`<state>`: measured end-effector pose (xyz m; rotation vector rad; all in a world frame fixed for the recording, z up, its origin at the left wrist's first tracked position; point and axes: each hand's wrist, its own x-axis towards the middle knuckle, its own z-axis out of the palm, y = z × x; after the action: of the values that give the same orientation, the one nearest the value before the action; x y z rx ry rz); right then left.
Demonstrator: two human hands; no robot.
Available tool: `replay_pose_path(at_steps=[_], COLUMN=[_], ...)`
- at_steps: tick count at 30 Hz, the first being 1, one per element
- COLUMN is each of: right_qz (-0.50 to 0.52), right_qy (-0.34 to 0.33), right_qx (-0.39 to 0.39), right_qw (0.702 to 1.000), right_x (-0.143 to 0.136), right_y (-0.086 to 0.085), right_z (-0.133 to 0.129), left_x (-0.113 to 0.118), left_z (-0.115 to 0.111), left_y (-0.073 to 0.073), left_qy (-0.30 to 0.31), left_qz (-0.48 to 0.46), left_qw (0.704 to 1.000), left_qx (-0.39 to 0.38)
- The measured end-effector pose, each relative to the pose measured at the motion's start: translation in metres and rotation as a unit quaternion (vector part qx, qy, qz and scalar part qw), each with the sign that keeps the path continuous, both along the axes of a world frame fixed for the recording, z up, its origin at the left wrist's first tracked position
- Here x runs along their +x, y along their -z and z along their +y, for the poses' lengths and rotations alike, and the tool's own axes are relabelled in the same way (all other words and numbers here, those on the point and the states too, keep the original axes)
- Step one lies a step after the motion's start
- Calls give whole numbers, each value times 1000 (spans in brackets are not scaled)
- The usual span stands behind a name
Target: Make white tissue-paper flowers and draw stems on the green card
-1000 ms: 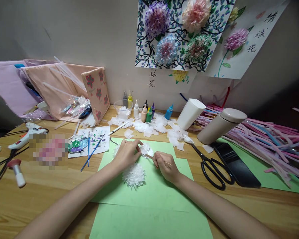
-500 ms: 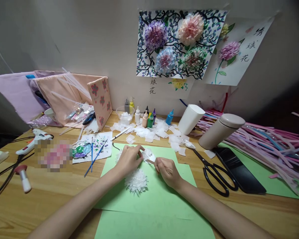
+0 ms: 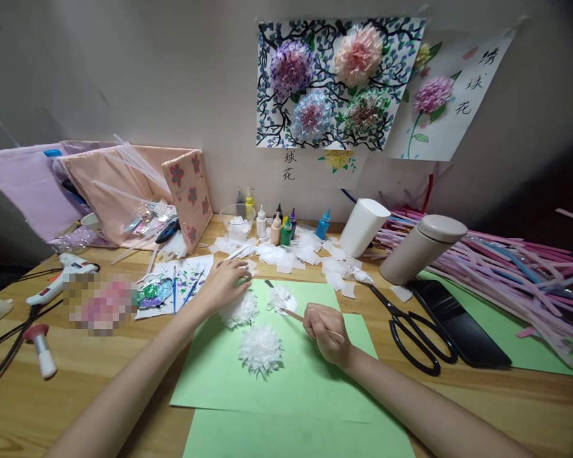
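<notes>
My right hand (image 3: 327,331) is closed round a thin wooden stick (image 3: 295,315), whose tip meets a small white paper flower (image 3: 280,298) on a white round base. My left hand (image 3: 226,283) is off that flower, its fingers apart and slightly bent, just above a second fluffy white paper flower (image 3: 239,312). It is close to a white pen-like stick (image 3: 239,252) and seems to hold nothing. A third white paper flower (image 3: 261,350) lies nearer to me. All three flowers lie on a green paper sheet (image 3: 315,381).
White paper squares (image 3: 279,257) lie scattered below several paint bottles (image 3: 286,233). Black scissors (image 3: 410,331), a phone (image 3: 461,324) and a lidded cup (image 3: 423,248) stand or lie right. Left are a paint palette (image 3: 155,292), brushes and a glue gun (image 3: 62,280).
My left hand has let go of the small flower and moved left and up. The stick in my right hand still touches that flower. The view has shifted slightly.
</notes>
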<state>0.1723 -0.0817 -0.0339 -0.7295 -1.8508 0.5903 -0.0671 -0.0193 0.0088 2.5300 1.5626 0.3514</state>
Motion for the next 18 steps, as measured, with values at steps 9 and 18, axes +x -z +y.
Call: replay_pose_path(at_steps=[9,18], right_qz=[-1,13], right_qy=[-2,19], right_qx=[2,-26], right_qw=[1000,999], right_x=[1,2], right_y=[2,2], right_z=[0,-1], left_x=[1,2], left_z=[6,3], left_y=[12,-1], left_qy=[-19,-47], left_qz=[-19,-70], left_qw=[999,996], left_qx=[-33,8])
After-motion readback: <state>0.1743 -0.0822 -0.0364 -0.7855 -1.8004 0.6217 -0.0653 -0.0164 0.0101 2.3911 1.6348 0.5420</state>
